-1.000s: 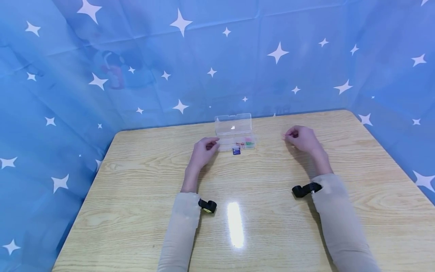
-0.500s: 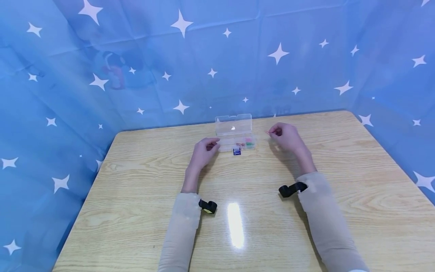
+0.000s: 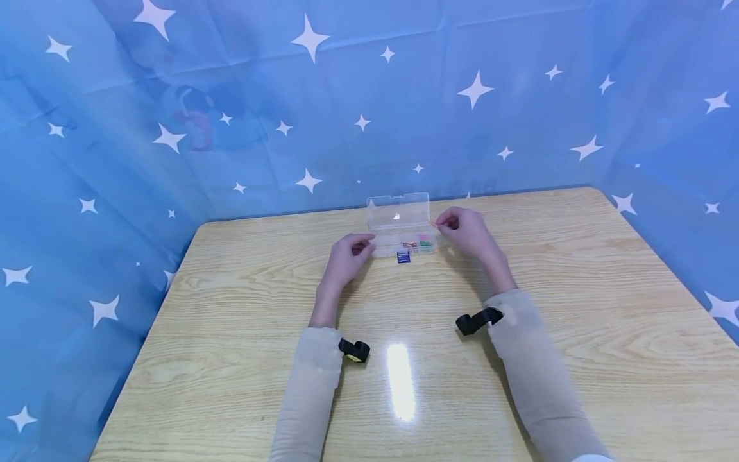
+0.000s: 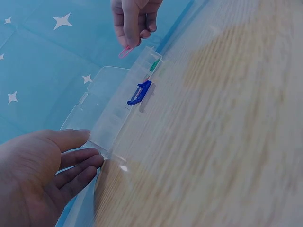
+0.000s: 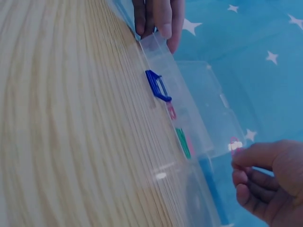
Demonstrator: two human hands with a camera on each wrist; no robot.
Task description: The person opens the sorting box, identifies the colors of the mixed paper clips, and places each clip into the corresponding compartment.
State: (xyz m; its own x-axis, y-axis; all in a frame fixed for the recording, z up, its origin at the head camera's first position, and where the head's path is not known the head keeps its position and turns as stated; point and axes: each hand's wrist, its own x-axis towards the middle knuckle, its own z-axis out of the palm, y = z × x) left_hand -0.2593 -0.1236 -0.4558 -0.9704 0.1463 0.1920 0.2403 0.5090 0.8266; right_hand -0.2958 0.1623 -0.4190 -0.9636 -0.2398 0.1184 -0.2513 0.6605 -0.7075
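Note:
A clear plastic compartment box [image 3: 383,246] lies near the table's back edge, its lid [image 3: 404,212] raised. Inside, toward the right, are red paper clips [image 3: 409,244], green paper clips [image 5: 182,142] and something pink [image 3: 424,237]. A blue latch-like piece [image 4: 139,92] sits at the middle of the box's front. My left hand [image 3: 345,258] holds the box's left end between thumb and fingers. Between thumb and finger, my right hand [image 3: 466,231] pinches a pink paper clip [image 4: 126,51], just off the box's right end and above it. The finger behind the thumb is partly hidden.
The wood-grain table [image 3: 231,359] extends in front of the box and to both sides. A blue curtain with white stars [image 3: 260,96] hangs close behind the raised lid. Black wrist cameras [image 3: 355,351] jut inward from both sleeves.
My right hand has moved left across the table with the pink paper clip, up to the box's right end. The left hand stays at the box's left end.

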